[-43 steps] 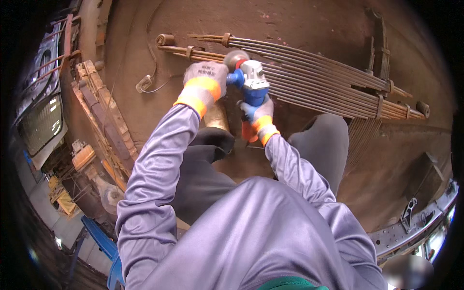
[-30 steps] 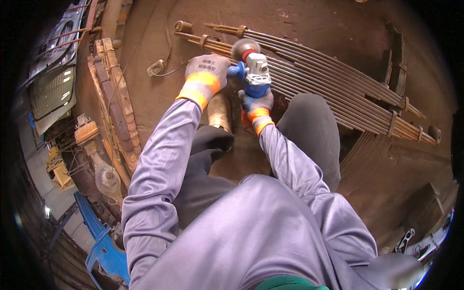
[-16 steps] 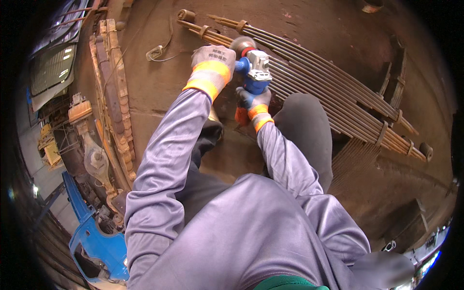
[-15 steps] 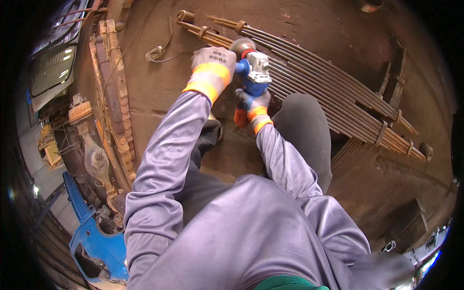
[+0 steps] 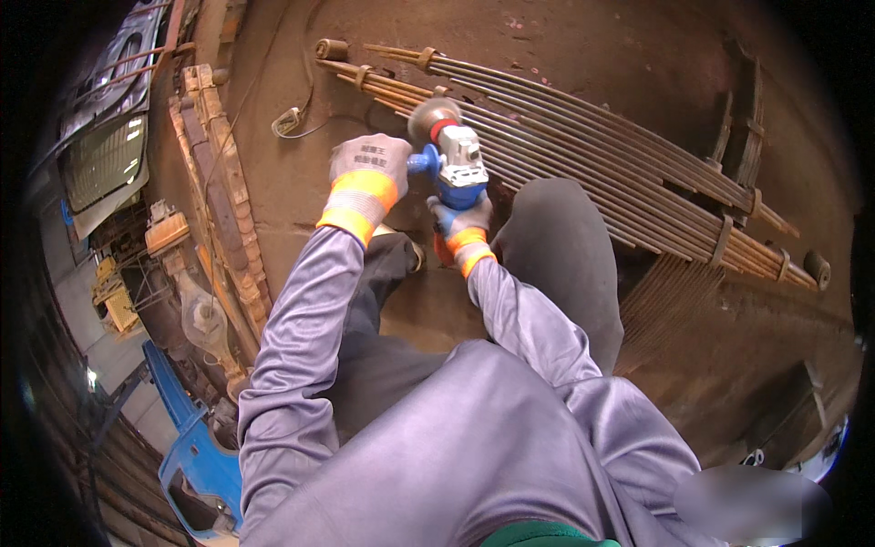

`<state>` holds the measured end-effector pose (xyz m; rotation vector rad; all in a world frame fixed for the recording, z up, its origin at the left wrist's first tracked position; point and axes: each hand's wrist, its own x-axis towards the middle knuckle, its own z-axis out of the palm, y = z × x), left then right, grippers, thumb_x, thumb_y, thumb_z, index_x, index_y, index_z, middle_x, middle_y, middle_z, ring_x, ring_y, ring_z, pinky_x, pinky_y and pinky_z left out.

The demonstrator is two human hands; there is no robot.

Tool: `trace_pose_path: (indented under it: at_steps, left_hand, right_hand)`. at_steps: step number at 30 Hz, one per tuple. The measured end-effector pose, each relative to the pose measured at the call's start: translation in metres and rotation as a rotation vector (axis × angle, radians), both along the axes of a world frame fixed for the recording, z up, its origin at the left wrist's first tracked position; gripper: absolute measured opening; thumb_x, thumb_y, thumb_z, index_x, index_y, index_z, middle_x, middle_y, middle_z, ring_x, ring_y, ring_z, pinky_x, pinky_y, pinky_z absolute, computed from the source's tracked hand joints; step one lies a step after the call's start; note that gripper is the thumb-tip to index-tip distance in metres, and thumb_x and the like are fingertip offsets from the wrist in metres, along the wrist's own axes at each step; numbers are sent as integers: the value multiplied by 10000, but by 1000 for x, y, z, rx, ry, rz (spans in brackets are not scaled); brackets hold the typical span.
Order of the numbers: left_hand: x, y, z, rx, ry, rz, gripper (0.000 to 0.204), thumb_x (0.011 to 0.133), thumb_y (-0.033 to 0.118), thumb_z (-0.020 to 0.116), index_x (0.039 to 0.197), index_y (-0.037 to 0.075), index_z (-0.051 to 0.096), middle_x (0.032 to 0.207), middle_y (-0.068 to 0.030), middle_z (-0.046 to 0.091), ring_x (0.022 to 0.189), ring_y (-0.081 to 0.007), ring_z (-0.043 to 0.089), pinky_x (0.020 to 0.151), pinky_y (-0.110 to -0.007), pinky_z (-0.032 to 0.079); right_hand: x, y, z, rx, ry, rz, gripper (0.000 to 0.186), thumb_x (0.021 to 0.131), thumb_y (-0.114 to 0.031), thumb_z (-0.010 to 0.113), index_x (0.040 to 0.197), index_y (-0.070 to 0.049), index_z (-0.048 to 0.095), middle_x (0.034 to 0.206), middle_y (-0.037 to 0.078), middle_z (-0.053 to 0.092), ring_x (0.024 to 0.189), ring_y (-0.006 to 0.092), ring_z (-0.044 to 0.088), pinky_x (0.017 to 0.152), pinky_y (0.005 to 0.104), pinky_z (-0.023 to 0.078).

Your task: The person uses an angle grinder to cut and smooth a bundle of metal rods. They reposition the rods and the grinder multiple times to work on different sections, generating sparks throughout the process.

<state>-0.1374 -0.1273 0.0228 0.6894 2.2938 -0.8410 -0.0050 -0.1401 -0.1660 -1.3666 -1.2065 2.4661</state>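
Over the last half second I have drawn the angle grinder a little nearer to me and slightly left along the leaf springs; my view has shifted too, but against the rolled eye at the far left end the wheel sits nearer my body than it did; I take that to mean the work has passed to the near edge of the stack, towards its left end.

My left hand is curled round the blue side handle, with no gap that I can see; the glove's back hides most of those fingers (so I cannot tell how tightly they press); my right hand is wrapped about the blue body on the near side, thumb and fingers closed in on it.

The springs lie slantwise on the ground beyond my right knee, from far left to near right; the wheel is blurred, and I cannot tell whether it touches them.
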Motion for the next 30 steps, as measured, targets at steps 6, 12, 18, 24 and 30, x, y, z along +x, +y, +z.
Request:
trace_pose_path:
  at_steps: [6, 12, 18, 24, 30]
  left_hand:
    - [-13, 14, -18, 30, 91, -52, 221, 902, 172, 652, 1082, 170, 780, 1135, -118, 764, 1085, -312, 732, 911, -451, 589]
    - [-28, 9, -12, -7, 36, 31, 289, 947, 192, 654, 1205, 128, 770, 1216, -117, 755, 1151, -302, 721, 931, -467, 577]
    - [-9, -13, -15, -6, 75, 98, 260, 936, 184, 655, 1160, 140, 780, 1180, -121, 760, 1102, -316, 734, 927, -471, 578]
    - [-16, -29, -17, 55, 46, 108, 241, 922, 183, 655, 1133, 210, 768, 1150, -110, 762, 1090, -318, 730, 936, -467, 580]
    - [-37, -63, -26, 169, 31, 100, 251, 851, 207, 684, 1087, 239, 763, 1108, -100, 765, 1042, -330, 731, 932, -463, 577]
  right_hand:
    - [-15, 16, -18, 104, 2, 49, 595, 636, -117, 912, 1164, -56, 645, 995, 30, 721, 836, 143, 688, 799, 335, 577]
    - [-40, 15, -37, 208, 20, 112, 642, 611, -190, 934, 1181, -60, 668, 1042, 66, 764, 876, 176, 733, 842, 356, 592]
    - [-26, 3, -30, 168, 24, 174, 691, 620, -208, 937, 1232, -67, 650, 1095, 52, 752, 923, 152, 717, 856, 342, 588]
    - [-33, 4, -19, 264, -31, 121, 642, 630, -199, 945, 1208, -97, 684, 1077, 50, 762, 915, 176, 716, 869, 359, 581]
    - [-39, 21, 25, 430, -281, 356, 637, 607, -303, 938, 1190, -186, 712, 1068, 116, 779, 975, 292, 755, 874, 421, 583]
